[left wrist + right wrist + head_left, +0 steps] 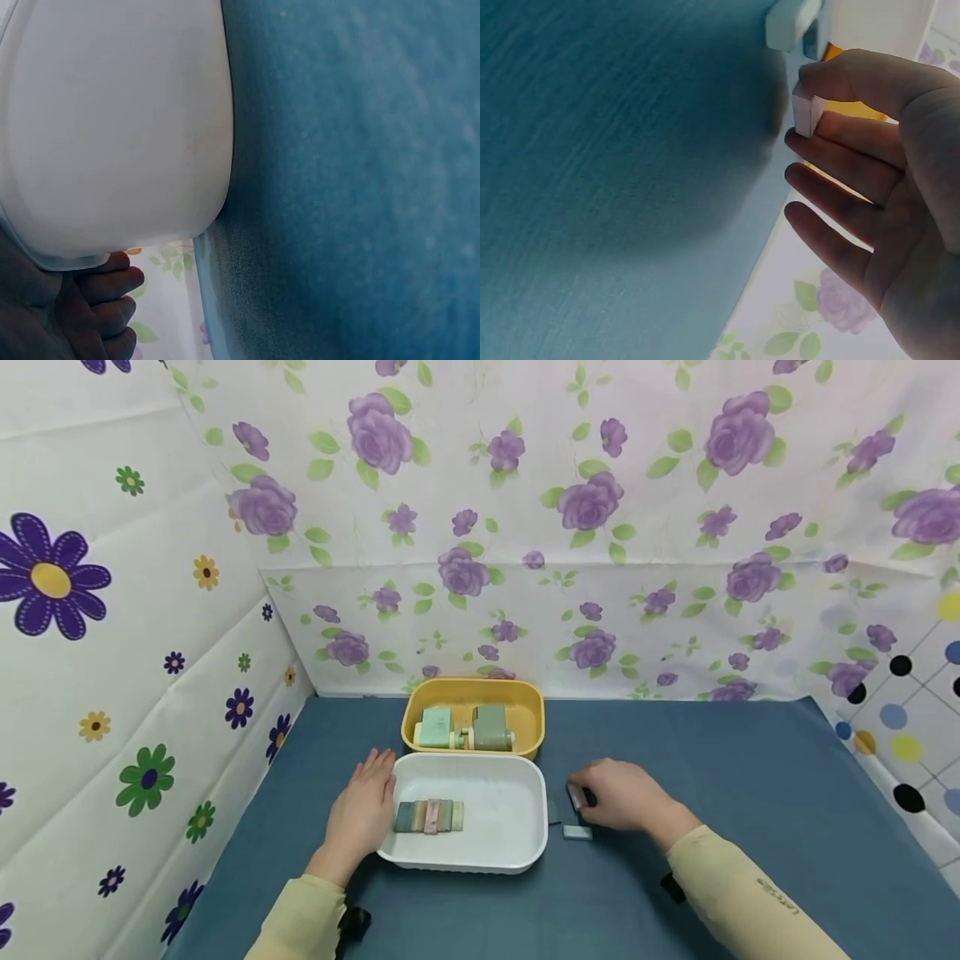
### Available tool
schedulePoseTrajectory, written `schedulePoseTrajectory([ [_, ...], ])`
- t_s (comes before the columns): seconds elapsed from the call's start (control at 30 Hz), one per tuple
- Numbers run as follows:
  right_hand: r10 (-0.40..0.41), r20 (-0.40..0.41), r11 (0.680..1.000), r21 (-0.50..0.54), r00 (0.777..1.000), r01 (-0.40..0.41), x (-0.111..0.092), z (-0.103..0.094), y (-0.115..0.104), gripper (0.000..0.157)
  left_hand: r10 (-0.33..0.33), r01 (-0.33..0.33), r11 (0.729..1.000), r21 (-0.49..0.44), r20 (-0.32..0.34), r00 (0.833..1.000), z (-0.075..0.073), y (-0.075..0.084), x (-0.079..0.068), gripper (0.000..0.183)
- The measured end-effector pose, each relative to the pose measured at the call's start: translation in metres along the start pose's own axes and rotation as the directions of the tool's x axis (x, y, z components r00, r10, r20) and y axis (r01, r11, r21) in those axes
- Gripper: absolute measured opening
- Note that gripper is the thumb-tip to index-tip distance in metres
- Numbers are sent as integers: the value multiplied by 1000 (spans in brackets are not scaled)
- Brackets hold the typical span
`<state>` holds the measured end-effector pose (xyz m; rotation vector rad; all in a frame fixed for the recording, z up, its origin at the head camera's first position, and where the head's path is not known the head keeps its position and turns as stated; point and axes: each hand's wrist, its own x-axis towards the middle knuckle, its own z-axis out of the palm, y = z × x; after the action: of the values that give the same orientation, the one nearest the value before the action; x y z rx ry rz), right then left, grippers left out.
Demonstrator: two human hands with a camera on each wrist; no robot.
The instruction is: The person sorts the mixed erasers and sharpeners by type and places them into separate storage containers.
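My left hand [362, 810] lies along the left end of a white rectangular tub [498, 860], fingers extended and touching it. In the left wrist view the same hand [75, 315] shows at the lower left, against the end of the tub. Inside the tub is a row of small pastel blocks [430, 817], green, tan and pink. To the right of the tub my right hand [622, 795] pinches a small pale pinkish block [804, 112] between thumb and fingers. Just in front of that hand lies a pale blue-grey block [577, 832], with a thin darker piece [555, 823] beside it.
Behind the white tub stands a yellow tub [528, 743] with light green and grey-green block-like items [491, 727] in it. A blue cloth [712, 752] covers the table. Floral sheets [525, 543] hang at the back and left.
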<state>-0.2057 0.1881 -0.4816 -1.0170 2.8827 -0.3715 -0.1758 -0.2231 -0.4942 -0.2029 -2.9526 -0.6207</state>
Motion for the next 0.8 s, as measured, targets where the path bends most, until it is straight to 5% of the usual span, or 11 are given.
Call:
schedulePoseTrajectory([
  [0.07, 40, -19, 999, 15, 999, -40, -2, -1, -1, 8, 3, -3, 1000, 4, 0, 1000, 0, 0, 0, 47],
  [0.23, 105, -65, 993, 51, 992, -102, -3, -4, -4, 42, 10, -10, 1000, 13, -3, 1000, 0, 0, -1, 47],
  [0.8, 99, -263, 992, 105, 960, -73, -9, -8, -14, 49, 4, -4, 1000, 11, -6, 1000, 1, 0, -1, 47],
])
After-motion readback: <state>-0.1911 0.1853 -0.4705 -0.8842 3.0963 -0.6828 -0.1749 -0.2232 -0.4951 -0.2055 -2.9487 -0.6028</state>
